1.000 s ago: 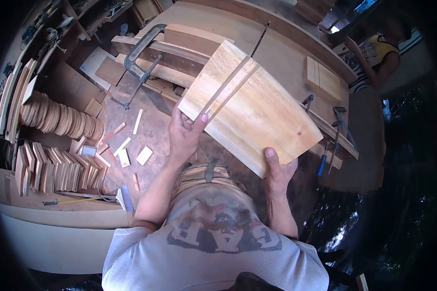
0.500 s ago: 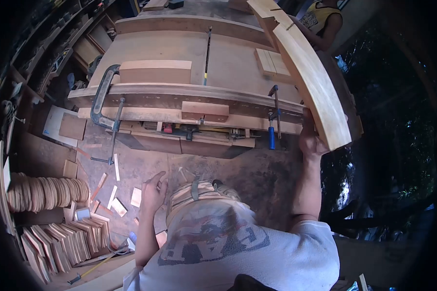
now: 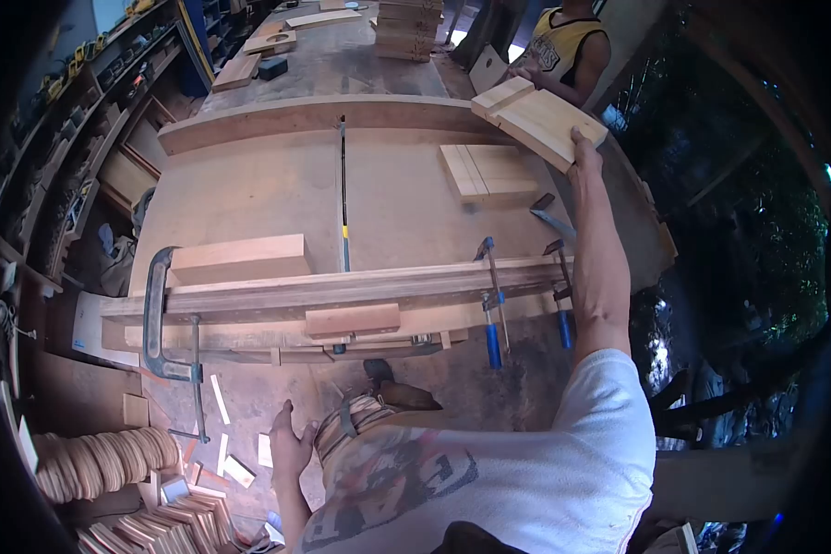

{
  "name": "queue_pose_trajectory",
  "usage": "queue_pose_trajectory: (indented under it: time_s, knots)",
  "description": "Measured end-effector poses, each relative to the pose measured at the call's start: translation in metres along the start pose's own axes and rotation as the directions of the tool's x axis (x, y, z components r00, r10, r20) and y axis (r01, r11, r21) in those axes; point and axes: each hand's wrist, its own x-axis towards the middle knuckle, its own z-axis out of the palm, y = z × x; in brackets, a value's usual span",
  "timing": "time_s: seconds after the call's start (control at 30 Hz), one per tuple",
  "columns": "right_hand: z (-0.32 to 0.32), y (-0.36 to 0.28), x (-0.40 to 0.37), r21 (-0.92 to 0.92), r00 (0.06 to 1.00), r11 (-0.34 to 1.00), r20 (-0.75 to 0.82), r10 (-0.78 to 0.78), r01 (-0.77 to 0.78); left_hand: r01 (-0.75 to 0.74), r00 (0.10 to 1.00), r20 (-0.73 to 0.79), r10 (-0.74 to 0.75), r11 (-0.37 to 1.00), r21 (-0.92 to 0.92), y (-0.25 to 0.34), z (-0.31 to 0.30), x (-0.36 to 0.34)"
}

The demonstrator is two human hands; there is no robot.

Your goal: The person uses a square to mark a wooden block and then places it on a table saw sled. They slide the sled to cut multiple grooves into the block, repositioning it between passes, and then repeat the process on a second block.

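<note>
My right hand (image 3: 585, 155) grips the near edge of a pale wooden board (image 3: 540, 120) with a groove across its far end. The arm is stretched out and the board is above the right side of the worktable. Below it, another grooved board (image 3: 489, 173) lies on the wooden table surface (image 3: 249, 189). My left hand (image 3: 293, 441) hangs low beside my waist, open, its fingers apart and nothing in them.
A large C-clamp (image 3: 157, 314) and blue-handled clamps (image 3: 492, 323) hang on the front wooden rail (image 3: 388, 288). A wood block (image 3: 240, 258) lies behind it. A person in a yellow top (image 3: 563, 51) stands at the far right. Offcuts (image 3: 238, 471) and stacked wood pieces (image 3: 111, 466) are at lower left.
My right hand has carried the board forward, away from my body and over the table's far right. My left hand stays low by my side. The view has tilted up.
</note>
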Motion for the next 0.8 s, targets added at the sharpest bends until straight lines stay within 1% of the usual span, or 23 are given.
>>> queue_pose_trajectory:
  time_s: [0.03,0.07,0.1,0.2,0.27,0.4,0.5,0.57,0.6,0.67,0.7,0.73,0.77,0.8]
  knots:
    - [0.004,0.018,0.028,0.022,0.999,0.999,-0.006,0.034,-0.033,0.048,0.999,0.005,-0.047,0.999,-0.018,0.006,0.0,0.004]
    - [0.007,0.034,0.056,0.04,0.998,0.997,-0.014,0.068,-0.067,0.064,0.997,-0.041,-0.066,0.996,-0.055,0.015,0.004,0.009]
    - [0.011,0.048,0.087,0.06,0.995,0.994,-0.017,0.098,-0.097,0.079,0.996,-0.032,-0.081,0.995,-0.054,0.03,0.003,0.018]
    - [0.018,0.083,0.165,0.099,0.986,0.986,0.111,0.122,-0.134,0.114,0.993,-0.026,-0.116,0.992,-0.06,0.07,0.0,0.037]
    - [0.021,0.094,0.197,0.122,0.975,0.973,0.135,0.178,-0.195,0.119,0.992,-0.038,-0.122,0.991,-0.063,0.082,0.004,0.044]
    - [0.03,0.105,0.219,0.103,0.956,0.96,0.168,0.242,-0.261,0.172,0.985,-0.017,-0.174,0.982,-0.074,0.108,0.007,0.054]
    - [0.038,0.113,0.242,0.181,0.941,0.958,0.296,0.164,-0.224,0.164,0.986,0.008,-0.164,0.984,-0.077,0.123,0.005,0.065]
    - [0.052,0.11,0.249,0.197,0.952,0.956,0.256,0.166,-0.219,0.153,0.988,0.021,-0.151,0.984,-0.096,0.146,0.002,0.074]
    - [0.062,0.105,0.247,0.206,0.957,0.954,0.237,0.166,-0.216,0.145,0.989,0.043,-0.142,0.985,-0.095,0.156,0.0,0.079]
    - [0.072,0.075,0.207,0.168,0.927,0.939,0.284,0.246,-0.301,0.134,0.988,0.095,-0.125,0.986,-0.095,0.177,-0.007,0.087]
    - [0.073,0.067,0.193,0.144,0.909,0.93,0.306,0.284,-0.339,0.126,0.982,0.156,-0.103,0.981,-0.15,0.197,-0.013,0.092]
    - [0.068,0.076,0.193,-0.067,0.883,0.953,0.363,0.299,-0.295,0.128,0.973,0.217,-0.082,0.97,-0.205,0.22,-0.022,0.097]
    - [0.054,0.103,0.199,-0.466,0.896,0.882,0.418,0.147,0.073,0.135,0.96,0.275,-0.061,0.956,-0.259,0.234,-0.028,0.099]
    - [0.045,0.126,0.198,-0.714,0.844,0.551,0.536,0.035,0.431,0.045,0.95,0.304,0.066,0.938,-0.344,0.237,-0.031,0.102]
